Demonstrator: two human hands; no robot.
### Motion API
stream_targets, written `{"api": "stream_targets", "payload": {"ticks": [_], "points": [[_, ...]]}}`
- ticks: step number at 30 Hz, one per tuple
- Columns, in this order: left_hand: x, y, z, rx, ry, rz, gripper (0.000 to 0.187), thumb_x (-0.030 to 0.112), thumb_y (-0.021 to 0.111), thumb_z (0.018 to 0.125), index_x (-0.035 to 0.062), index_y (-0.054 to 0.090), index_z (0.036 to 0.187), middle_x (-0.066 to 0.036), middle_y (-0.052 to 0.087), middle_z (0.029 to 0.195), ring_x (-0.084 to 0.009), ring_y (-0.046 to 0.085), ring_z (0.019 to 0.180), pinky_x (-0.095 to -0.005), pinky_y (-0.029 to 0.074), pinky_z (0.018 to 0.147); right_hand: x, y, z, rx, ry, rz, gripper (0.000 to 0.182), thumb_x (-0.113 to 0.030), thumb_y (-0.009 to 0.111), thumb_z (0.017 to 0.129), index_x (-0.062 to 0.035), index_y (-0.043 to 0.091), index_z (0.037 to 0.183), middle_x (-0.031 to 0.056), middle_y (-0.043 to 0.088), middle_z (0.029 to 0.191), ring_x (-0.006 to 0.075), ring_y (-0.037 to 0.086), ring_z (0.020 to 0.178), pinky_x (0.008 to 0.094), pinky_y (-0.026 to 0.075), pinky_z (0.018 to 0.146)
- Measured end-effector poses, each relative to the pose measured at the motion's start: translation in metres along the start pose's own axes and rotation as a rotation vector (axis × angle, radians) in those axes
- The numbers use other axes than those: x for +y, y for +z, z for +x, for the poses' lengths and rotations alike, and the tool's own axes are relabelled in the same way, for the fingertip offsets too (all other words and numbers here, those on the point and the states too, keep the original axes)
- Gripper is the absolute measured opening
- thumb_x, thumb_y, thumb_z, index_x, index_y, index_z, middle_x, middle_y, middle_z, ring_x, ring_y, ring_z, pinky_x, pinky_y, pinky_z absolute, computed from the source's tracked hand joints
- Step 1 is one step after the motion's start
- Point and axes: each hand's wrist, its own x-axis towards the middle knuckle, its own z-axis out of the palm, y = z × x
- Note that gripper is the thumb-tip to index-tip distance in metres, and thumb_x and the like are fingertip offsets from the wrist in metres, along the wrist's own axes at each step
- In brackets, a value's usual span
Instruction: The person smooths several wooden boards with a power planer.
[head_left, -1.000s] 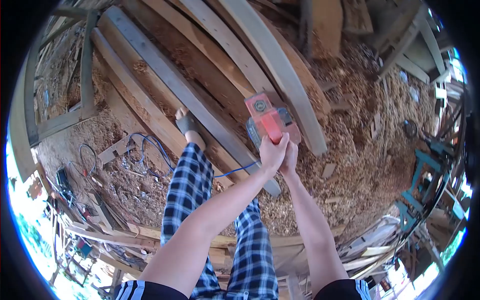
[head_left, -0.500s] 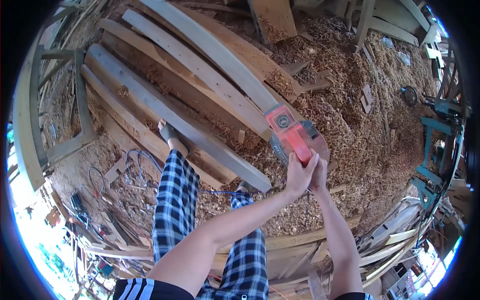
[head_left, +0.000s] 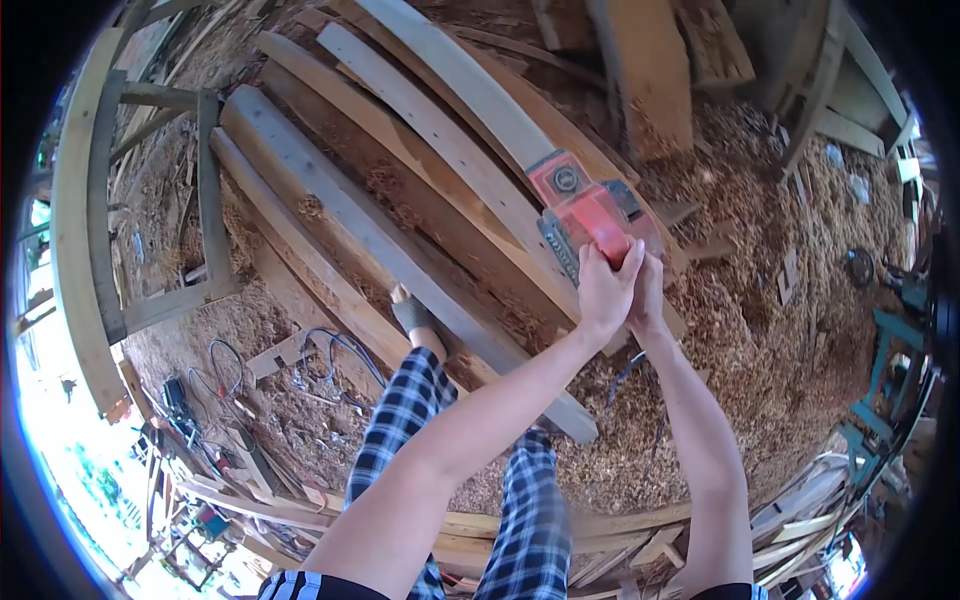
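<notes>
A red and dark electric planer (head_left: pixel 585 200) rests on a pale plank (head_left: pixel 470 75) that runs from the top of the view toward my hands. My left hand (head_left: pixel 605 295) is wrapped round the planer's red rear handle. Pressed against it, my right hand (head_left: pixel 648 290) is closed at the back of the same handle; its fingers are partly hidden. The planer covers part of the plank's near end.
Several long beams lie alongside, among them a grey one (head_left: pixel 400 250) beside my foot (head_left: pixel 415 315). Wood shavings (head_left: pixel 740 340) cover the ground. A wooden frame (head_left: pixel 210 190) stands at left. A blue cable (head_left: pixel 625 378) trails below my hands, with more coiled cord (head_left: pixel 340 345) at left.
The planer has moved forward along the plank, away from my body, with both hands still on it. My view has shifted, so the beams appear further right.
</notes>
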Motion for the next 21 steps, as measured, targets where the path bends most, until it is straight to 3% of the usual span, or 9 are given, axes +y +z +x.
{"api": "stream_targets", "payload": {"ticks": [3,8,10,14,16,17,18,20,21], "points": [[0.025,-0.033,0.067,-0.008,-0.001,-0.056,0.048,0.042,0.064,0.082,-0.0034,0.056,0.096,-0.021,0.053,0.098,-0.0368,0.057,0.089,-0.0422,0.045,0.079,-0.031,0.033,0.065,-0.016,0.0,0.026,0.019,-0.015,0.064,0.076,-0.0032,0.058,0.09,0.0158,0.063,0.073,0.0275,0.064,0.068,0.0353,0.047,0.059],[0.067,-0.098,0.182,-0.04,-0.031,-0.088,0.057,0.047,0.063,0.081,-0.0068,0.055,0.098,-0.023,0.052,0.102,-0.0379,0.057,0.094,-0.0424,0.045,0.082,-0.087,0.095,0.175,-0.06,-0.05,-0.048,0.02,-0.016,0.064,0.073,-0.0026,0.061,0.087,0.0182,0.065,0.08,0.0291,0.066,0.076,0.036,0.049,0.063],[0.079,-0.123,0.228,-0.037,-0.032,-0.032,0.061,0.049,0.063,0.08,-0.0079,0.054,0.101,-0.024,0.052,0.106,-0.0386,0.056,0.099,-0.042,0.045,0.085,-0.087,0.132,0.22,0.045,-0.056,0.205,0.022,-0.016,0.065,0.072,-0.0013,0.061,0.088,0.0176,0.065,0.079,0.0305,0.066,0.077,0.0367,0.049,0.064],[0.117,-0.173,0.306,0.046,0.035,-0.099,0.061,0.047,0.064,0.078,-0.0097,0.058,0.1,-0.027,0.059,0.103,-0.0374,0.06,0.098,-0.0416,0.047,0.084,-0.132,0.177,0.3,0.064,-0.237,-0.054,0.032,-0.02,0.072,0.065,-0.0007,0.063,0.088,0.0165,0.066,0.083,0.0298,0.065,0.083,0.0376,0.05,0.069],[0.136,-0.197,0.347,0.021,0.008,-0.119,0.049,0.037,0.066,0.08,-0.0056,0.06,0.104,-0.016,0.064,0.099,-0.0222,0.061,0.091,-0.0348,0.047,0.079,-0.13,0.206,0.356,-0.005,-0.141,0.159,0.04,-0.022,0.076,0.06,-0.0025,0.063,0.091,0.0169,0.066,0.088,0.0309,0.064,0.089,0.0374,0.05,0.073],[0.145,-0.208,0.364,0.063,0.034,-0.148,0.054,0.041,0.065,0.079,-0.0073,0.06,0.103,-0.021,0.063,0.1,-0.0283,0.061,0.094,-0.0373,0.048,0.08,-0.154,0.211,0.365,0.046,-0.272,-0.043,0.045,-0.022,0.078,0.056,-0.0031,0.062,0.094,0.0174,0.066,0.088,0.0315,0.064,0.09,0.039,0.05,0.074],[0.156,-0.218,0.379,0.103,0.062,-0.178,0.059,0.044,0.065,0.077,-0.009,0.06,0.102,-0.026,0.062,0.102,-0.0344,0.062,0.098,-0.0398,0.049,0.082,-0.169,0.218,0.381,0.075,-0.381,-0.278,0.034,-0.02,0.072,0.066,0.0005,0.059,0.089,0.0167,0.063,0.086,0.0225,0.063,0.084,0.0365,0.049,0.071],[0.175,-0.241,0.408,0.177,0.092,-0.13,0.06,0.045,0.064,0.076,-0.0083,0.06,0.102,-0.025,0.063,0.101,-0.0329,0.062,0.098,-0.0394,0.05,0.08,-0.189,0.24,0.416,0.073,-0.512,-0.311,0.031,-0.021,0.073,0.061,0.0026,0.062,0.078,0.0203,0.063,0.071,0.0358,0.065,0.073,0.04,0.05,0.064],[0.175,-0.251,0.438,0.109,0.046,-0.174,0.058,0.046,0.065,0.078,-0.0034,0.06,0.107,-0.02,0.063,0.103,-0.0296,0.061,0.096,-0.0394,0.05,0.078,-0.209,0.248,0.422,0.075,-0.394,-0.308,0.028,-0.023,0.069,0.069,-0.0005,0.063,0.084,0.0201,0.064,0.083,0.0355,0.063,0.083,0.0407,0.05,0.069]]}}
